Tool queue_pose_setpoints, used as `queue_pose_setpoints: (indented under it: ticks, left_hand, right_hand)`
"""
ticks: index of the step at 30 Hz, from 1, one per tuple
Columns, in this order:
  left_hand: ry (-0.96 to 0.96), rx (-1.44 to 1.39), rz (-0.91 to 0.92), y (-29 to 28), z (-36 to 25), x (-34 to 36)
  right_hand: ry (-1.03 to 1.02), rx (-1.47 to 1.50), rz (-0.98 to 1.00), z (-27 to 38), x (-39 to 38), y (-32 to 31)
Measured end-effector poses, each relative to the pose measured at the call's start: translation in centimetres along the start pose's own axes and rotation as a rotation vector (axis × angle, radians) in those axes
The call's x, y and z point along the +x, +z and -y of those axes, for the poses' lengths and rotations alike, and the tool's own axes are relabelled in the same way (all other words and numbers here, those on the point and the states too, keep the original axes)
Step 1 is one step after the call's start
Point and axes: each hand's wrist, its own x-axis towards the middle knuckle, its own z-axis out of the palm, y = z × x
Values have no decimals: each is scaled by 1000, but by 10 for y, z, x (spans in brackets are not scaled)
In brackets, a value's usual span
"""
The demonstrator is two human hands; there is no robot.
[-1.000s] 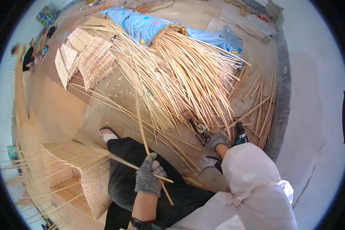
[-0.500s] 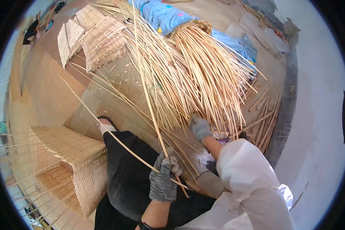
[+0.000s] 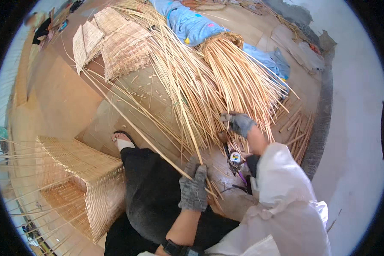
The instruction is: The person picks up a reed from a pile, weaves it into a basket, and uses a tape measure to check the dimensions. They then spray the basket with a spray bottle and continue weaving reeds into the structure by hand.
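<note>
My left hand (image 3: 193, 190), in a grey knitted glove, is closed over my lap around two long peeled wicker rods (image 3: 148, 141). The rods cross at the hand; one slants up to the far left, the other runs up toward the bundle. My right hand (image 3: 240, 123), gloved the same way, is at the near end of a thick tied bundle of rods (image 3: 239, 81). Its thumb and fingers pinch a thin wicker rod at the bundle's edge. Loose rods (image 3: 175, 72) lie spread to the left of the bundle.
A partly woven wicker basket (image 3: 104, 200) with long stakes lies at my left. Woven panels (image 3: 126, 47) lie far left, a blue cloth (image 3: 196, 27) by the bundle. A round tape measure (image 3: 235, 157) and purple-handled tool (image 3: 242, 177) are near my right arm. A wall (image 3: 354, 106) stands right.
My right hand has moved up and slightly right and now pinches a rod at the bundle. My left hand has shifted a little right with its rods. The tape measure has come into sight.
</note>
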Motion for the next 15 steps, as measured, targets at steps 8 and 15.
queue_pose_setpoints:
  ticks: [8, 15]
  left_hand:
    - [360, 583, 201, 16, 17, 18]
    - [-151, -64, 171, -10, -4, -27]
  right_hand:
    - [-101, 155, 183, -45, -175, 17]
    - [-414, -620, 587, -119, -218, 72]
